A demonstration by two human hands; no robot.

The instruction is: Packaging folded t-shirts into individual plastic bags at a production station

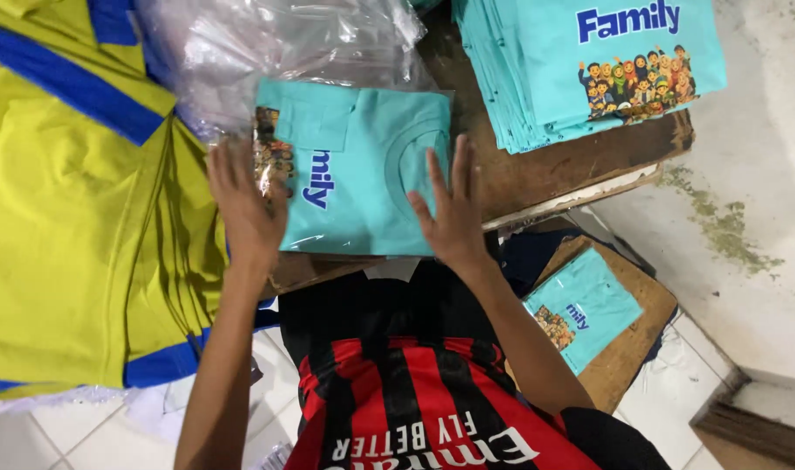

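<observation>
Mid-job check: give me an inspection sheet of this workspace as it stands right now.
Surface: worn brown wooden table, edge chipped.
Job's things: folded teal shirt under both palms, partly in a clear plastic bag.
Clutter: stack of teal shirts at rear; yellow and blue garments on the left.
Grippers: left hand and right hand flat, open, pressing the shirt.
Cables: nothing seen.
Surroundings: one folded shirt on a low board; white tiled floor.

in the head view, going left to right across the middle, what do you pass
yellow and blue shirts → left hand → folded teal shirt → right hand → stack of teal shirts → pale floor
</observation>
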